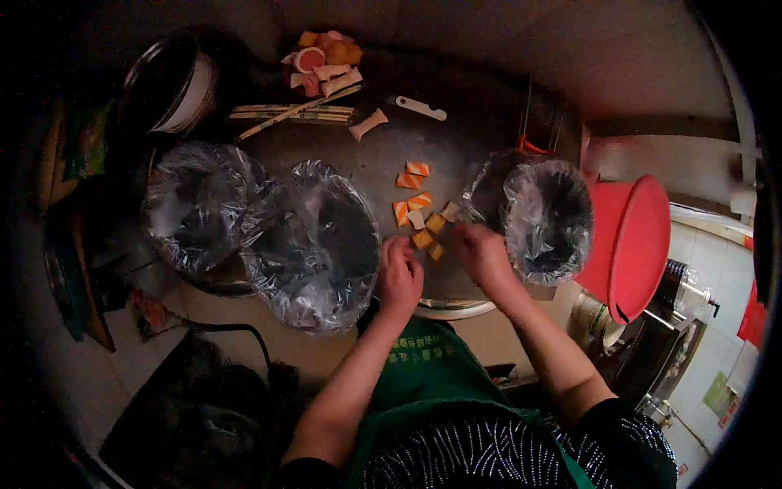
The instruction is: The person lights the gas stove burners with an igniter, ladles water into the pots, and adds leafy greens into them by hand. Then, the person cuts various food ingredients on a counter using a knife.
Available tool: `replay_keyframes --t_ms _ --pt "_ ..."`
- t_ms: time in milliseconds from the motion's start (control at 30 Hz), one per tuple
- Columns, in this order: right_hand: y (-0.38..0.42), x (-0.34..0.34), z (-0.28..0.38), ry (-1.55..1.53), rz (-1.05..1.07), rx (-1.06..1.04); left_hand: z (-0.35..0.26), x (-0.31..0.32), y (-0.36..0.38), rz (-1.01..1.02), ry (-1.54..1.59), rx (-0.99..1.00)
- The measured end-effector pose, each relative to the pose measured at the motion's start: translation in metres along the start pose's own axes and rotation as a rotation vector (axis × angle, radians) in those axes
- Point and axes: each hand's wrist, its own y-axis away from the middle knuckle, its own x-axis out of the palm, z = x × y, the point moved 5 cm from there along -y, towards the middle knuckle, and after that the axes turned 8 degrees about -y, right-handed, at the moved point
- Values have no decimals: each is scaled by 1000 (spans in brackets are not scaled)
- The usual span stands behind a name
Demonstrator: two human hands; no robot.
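Note:
On the dark worktop (pixel 391 163) lie several small pieces, some striped orange and white (pixel 417 169), some yellow-brown (pixel 421 239) and some pale (pixel 416 219). My left hand (pixel 400 273) is at the lower left of these pieces, its fingers curled; what it holds, if anything, is hidden. To their right, my right hand (pixel 482 248) has its fingers pressed together beside a pale piece (pixel 450 211). Whether anything is between those fingertips is too small to tell.
Plastic-lined bowls stand at the left (pixel 195 208), left of centre (pixel 314 248) and right (pixel 550 220). A red tub (pixel 627 244) is farther right. Behind lie chopsticks (pixel 301 114), a pale tool (pixel 421 107), a wrapped piece (pixel 369 125) and a pile of food pieces (pixel 330 61).

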Motion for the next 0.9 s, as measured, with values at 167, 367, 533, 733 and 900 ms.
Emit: replay_keyframes --t_ms 167,367,533,733,900 --pt "25 35 -14 51 -46 40 -20 4 -12 -44 -173 149" --pt "24 51 -24 48 -13 111 -14 1 -11 29 -121 11" --pt "43 37 -8 -276 -69 144 2 4 13 73 622 -414" --pt "42 22 28 -352 -45 -49 10 13 20 149 1404 -848" --pt "5 27 8 130 -19 20 18 4 20 399 1246 -803"
